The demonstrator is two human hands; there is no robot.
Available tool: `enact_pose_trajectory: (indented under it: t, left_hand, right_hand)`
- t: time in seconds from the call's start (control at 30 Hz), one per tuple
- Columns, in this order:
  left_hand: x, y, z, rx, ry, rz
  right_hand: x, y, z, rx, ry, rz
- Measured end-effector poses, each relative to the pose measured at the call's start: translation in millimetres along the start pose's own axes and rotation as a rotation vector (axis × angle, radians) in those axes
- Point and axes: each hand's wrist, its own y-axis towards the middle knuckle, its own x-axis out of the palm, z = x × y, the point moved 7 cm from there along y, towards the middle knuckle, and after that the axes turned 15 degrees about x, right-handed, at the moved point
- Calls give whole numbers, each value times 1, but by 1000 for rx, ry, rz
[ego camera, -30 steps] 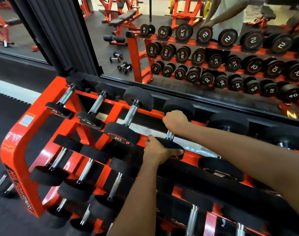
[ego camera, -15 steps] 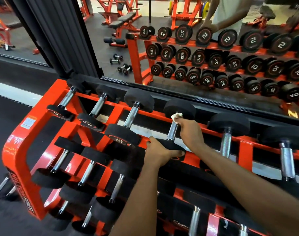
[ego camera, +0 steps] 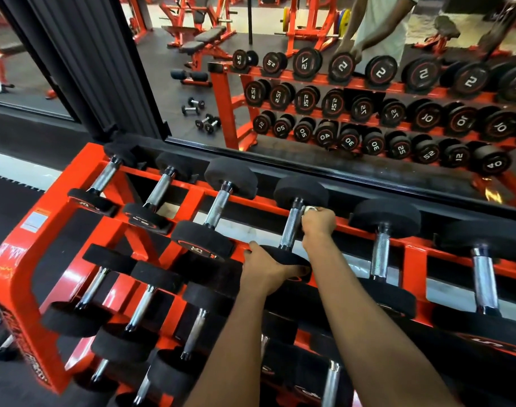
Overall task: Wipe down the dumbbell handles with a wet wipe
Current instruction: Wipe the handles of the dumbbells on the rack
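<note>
L forearm (ego camera: 236, 348) at 6 o'clock, R forearm (ego camera: 377, 318) at 5 o'clock: both bare from wrist to frame edge. L hand (ego camera: 265, 268) and R hand (ego camera: 318, 223) bare too. Mirror (ego camera: 174, 83) refl. at 1 o'clock: pale off-white shirt (ego camera: 380, 24), short-sleeved, loose fit, plain front.

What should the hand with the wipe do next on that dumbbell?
Probably slide the right hand and its wet wipe down the handle toward the near head: the wipe sits at the handle's far end, bare metal shows below, and the left hand grips that head.
</note>
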Motion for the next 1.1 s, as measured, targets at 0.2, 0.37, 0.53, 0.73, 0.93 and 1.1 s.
enact_pose_trajectory:
  t: [0.2,0.37,0.53,0.73,0.93,1.1]
  left_hand:
    - [0,2,-2,21,-4,22]
    - [1,1,0,26,-13,14]
    - [1,2,0,30,0,18]
    - [2,1,0,30,-13,14]
    - [1,0,0,32,-7,15]
    - [1,1,0,37,-2,15]
  right_hand:
    - [3,-8,8,-24,-57,28]
    - [10,1,16,69,90,-144]
    - [-1,6,20,-12,52,-46]
    - [12,9,13,71,117,-191]
    - [3,19,23,21,11,-135]
    - [18,14,21,166,204,-230]
